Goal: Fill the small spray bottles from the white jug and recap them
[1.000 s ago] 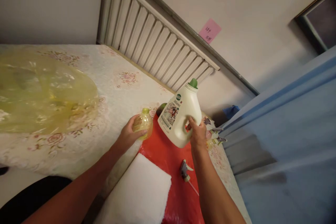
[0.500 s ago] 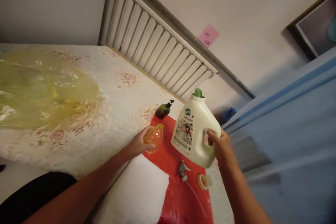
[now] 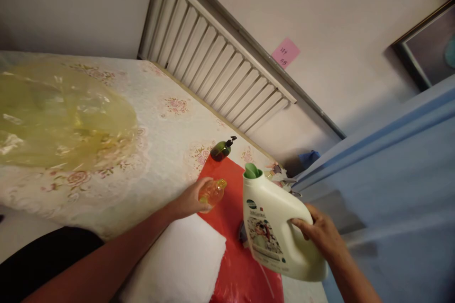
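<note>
Probably the jug point(image 3: 282, 241), at four o'clock from the bottle point(image 3: 213, 192), is heavy, best held by its handle point(image 3: 297, 209), where the right hand point(image 3: 317, 228) grips; the left hand point(image 3: 193, 199) curls around the bottle.

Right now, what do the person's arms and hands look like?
The left hand and right hand have no gloves. No sleeve, watch or bracelet shows on the left forearm or right forearm. I can't tell about rings.
</note>
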A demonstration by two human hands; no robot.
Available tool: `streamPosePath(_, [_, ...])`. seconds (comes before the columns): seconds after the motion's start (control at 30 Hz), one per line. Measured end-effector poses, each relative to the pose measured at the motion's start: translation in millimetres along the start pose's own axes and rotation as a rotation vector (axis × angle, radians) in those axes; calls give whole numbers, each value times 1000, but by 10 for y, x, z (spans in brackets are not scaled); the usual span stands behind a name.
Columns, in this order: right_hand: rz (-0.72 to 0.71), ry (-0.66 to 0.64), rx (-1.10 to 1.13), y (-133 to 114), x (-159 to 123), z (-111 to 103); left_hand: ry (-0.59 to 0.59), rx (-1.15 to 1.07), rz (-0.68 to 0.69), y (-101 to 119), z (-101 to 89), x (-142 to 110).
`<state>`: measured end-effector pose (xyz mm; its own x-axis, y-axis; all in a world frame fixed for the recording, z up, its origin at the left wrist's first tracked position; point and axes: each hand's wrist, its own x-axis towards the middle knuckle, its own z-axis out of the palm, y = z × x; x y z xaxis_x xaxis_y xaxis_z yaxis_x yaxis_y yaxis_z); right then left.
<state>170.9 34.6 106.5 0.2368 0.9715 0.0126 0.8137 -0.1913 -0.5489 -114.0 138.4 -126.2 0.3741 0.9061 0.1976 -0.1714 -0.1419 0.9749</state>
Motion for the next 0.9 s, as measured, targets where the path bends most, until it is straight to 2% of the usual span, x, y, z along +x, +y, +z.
streamPosePath(0.17, [-18, -81, -27, 131, -78, -41, 31, 103, 49, 12, 35, -10])
streamPosePath(0.33, [-57, -66, -115, 286, -87, -75, 25, 125, 79, -24, 40, -11])
streamPosePath(0.53, [-69, -147, -126, 259, -114, -34, 21, 129, 101, -96, 46, 2])
streamPosePath(0.9, [-111, -214, -119, 303, -93, -20, 26, 169, 63, -131, 75, 22])
